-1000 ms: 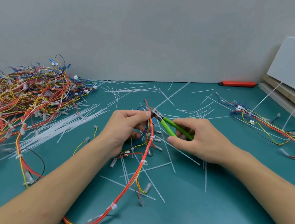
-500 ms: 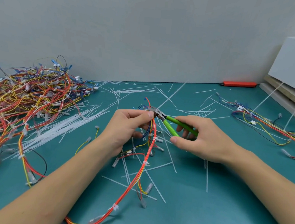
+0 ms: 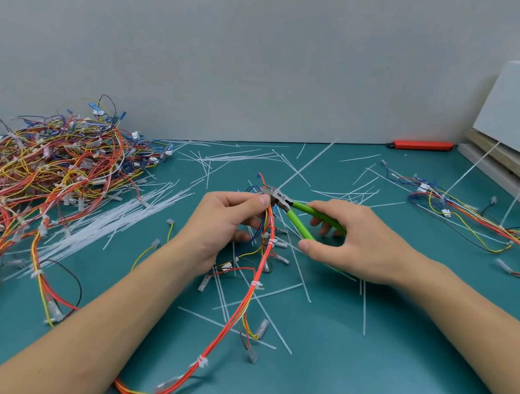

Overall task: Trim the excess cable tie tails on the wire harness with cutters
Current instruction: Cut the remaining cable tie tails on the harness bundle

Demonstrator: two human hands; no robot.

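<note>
Harness (image 3: 244, 302): a slim bundle of red, orange and yellow wires, bound at intervals with small white ties. I judge it light and limp; it sags in a long curve from the left hand (image 3: 223, 222) down toward the near edge of the table (image 3: 393, 381), and would flop if held far from the cut. Best taken right beside the tie being trimmed, so the bundle stays put against the blades. The wires look soft-jacketed, and a nick from the cutters is the risk I would watch for.

Left hand: fingers and thumb curled, pinching the top of the harness just under the cutter head. The hand is raised a little off the table.

Right hand (image 3: 352, 242): wrapped loosely round the green handles of the cutters (image 3: 298, 214), thumb on the near handle, fingers on the far one. The handles are spread apart, so I take it the squeeze is not yet made. I cannot see the blade tips clearly; they sit at the thumb tip of the left hand, touching or nearly touching the bundle.

Tie tail (image 3: 310, 163): a thin white strip running up and away from the cutter head. Stiff, springy plastic by the look; I expect it to fly off when cut.

Harness position: centre of the table, between both hands, its lower loop lying over loose white offcuts (image 3: 262, 294). A big pile of harnesses (image 3: 50, 172) is well off to the left, a few more (image 3: 471, 215) to the right.
</note>
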